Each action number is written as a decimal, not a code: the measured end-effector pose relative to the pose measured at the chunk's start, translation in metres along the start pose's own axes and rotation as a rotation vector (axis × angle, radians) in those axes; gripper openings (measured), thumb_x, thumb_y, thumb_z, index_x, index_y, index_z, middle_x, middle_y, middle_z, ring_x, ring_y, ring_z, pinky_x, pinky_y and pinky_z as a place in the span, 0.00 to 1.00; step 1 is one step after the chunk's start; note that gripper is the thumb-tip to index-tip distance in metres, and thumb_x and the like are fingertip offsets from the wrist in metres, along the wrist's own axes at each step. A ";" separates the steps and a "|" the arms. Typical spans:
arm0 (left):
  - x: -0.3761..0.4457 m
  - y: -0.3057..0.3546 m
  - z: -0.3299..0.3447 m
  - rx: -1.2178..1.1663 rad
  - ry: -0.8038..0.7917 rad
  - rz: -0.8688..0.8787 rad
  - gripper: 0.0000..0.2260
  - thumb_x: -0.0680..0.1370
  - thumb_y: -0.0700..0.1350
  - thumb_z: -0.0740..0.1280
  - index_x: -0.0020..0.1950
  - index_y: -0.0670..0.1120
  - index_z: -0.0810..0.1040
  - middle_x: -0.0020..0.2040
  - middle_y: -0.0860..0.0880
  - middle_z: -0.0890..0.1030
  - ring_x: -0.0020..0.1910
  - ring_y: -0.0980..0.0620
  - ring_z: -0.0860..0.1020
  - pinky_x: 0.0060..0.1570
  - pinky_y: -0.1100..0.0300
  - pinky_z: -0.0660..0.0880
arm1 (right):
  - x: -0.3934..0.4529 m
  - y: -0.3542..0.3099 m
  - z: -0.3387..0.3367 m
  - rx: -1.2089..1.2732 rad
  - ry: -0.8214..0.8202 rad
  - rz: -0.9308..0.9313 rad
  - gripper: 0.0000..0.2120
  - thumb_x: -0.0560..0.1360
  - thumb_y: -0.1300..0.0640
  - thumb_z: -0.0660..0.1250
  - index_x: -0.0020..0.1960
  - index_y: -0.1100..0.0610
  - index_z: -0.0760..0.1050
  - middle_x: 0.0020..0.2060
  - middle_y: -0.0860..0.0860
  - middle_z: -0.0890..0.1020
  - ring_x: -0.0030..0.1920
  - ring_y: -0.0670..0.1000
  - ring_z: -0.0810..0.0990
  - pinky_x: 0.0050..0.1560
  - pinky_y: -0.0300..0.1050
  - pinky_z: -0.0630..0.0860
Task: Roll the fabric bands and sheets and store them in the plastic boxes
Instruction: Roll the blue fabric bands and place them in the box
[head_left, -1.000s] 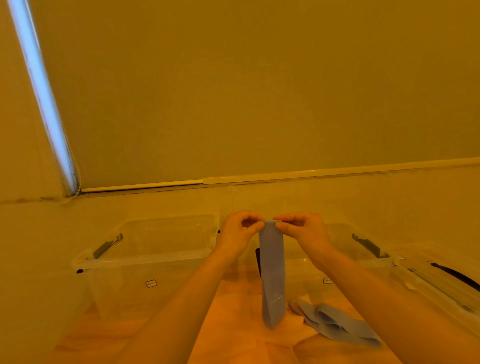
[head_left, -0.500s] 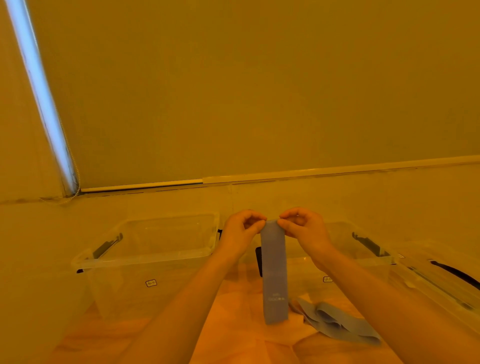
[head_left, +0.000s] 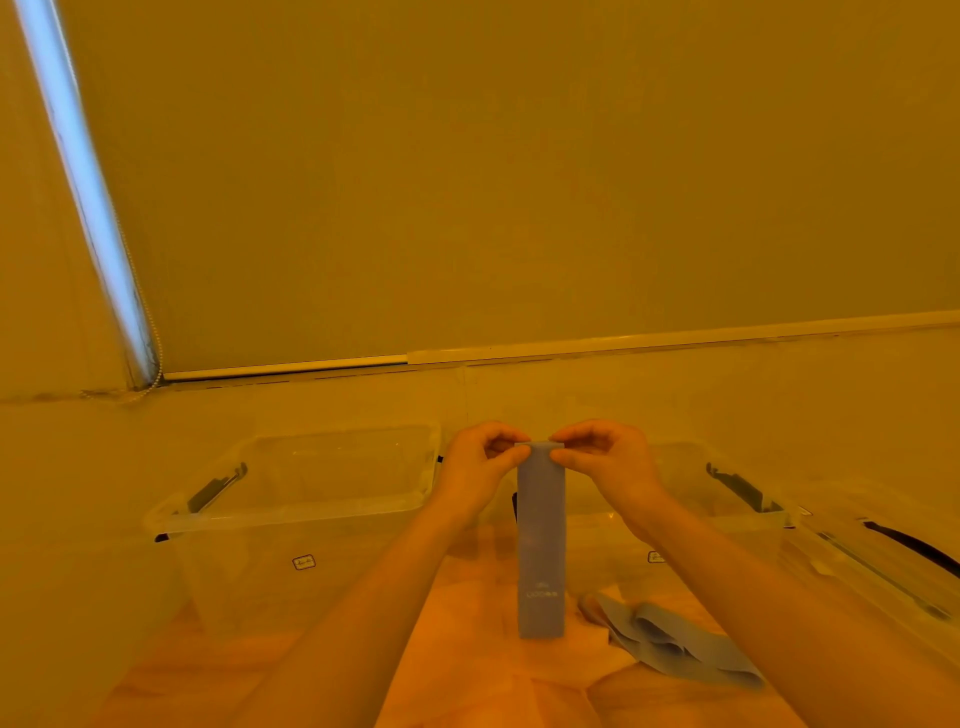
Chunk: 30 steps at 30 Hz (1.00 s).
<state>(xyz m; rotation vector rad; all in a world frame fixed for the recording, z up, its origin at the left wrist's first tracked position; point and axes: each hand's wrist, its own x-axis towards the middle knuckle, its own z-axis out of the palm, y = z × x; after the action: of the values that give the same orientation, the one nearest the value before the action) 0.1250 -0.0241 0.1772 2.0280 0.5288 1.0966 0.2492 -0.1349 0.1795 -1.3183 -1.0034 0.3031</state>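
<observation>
A pale wooden floor (head_left: 467, 670) fills the bottom of the frame. On it at lower right lies a loose heap of bands (head_left: 670, 636), not yet rolled. At centre, a blue-grey band (head_left: 540, 545) hangs straight down, its top corners pinched by the left hand (head_left: 480, 470) and the right hand (head_left: 605, 465), fingers curled on it, likely to start a tight roll. Behind stand 2 clear boxes: the left box (head_left: 291, 512) and, partly hidden by the right forearm, the right box (head_left: 727, 499). A lid (head_left: 883, 551) lies at far right. A plain wall (head_left: 519, 182) closes the top.
</observation>
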 end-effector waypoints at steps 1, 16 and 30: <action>0.000 -0.001 0.000 -0.004 -0.004 0.000 0.07 0.75 0.37 0.69 0.44 0.48 0.78 0.40 0.56 0.78 0.41 0.58 0.76 0.42 0.67 0.73 | 0.000 0.000 0.000 0.009 0.000 0.003 0.08 0.68 0.70 0.73 0.46 0.63 0.80 0.39 0.52 0.82 0.40 0.45 0.81 0.39 0.33 0.78; 0.002 -0.005 0.006 -0.022 0.004 0.018 0.11 0.77 0.38 0.68 0.41 0.54 0.75 0.40 0.52 0.79 0.42 0.52 0.79 0.45 0.55 0.77 | -0.001 0.000 -0.003 0.014 -0.006 0.006 0.12 0.68 0.69 0.73 0.51 0.65 0.80 0.41 0.50 0.81 0.40 0.41 0.79 0.38 0.30 0.77; -0.002 -0.002 0.008 -0.008 -0.017 0.001 0.07 0.75 0.38 0.70 0.45 0.50 0.77 0.41 0.54 0.78 0.44 0.54 0.77 0.44 0.62 0.75 | -0.002 0.003 -0.005 0.005 0.003 0.002 0.11 0.68 0.69 0.74 0.49 0.63 0.80 0.40 0.50 0.81 0.40 0.43 0.80 0.37 0.31 0.77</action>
<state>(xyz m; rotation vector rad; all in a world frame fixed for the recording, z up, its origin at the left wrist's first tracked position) 0.1310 -0.0279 0.1717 2.0294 0.5142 1.0792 0.2524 -0.1388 0.1758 -1.3150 -0.9980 0.3046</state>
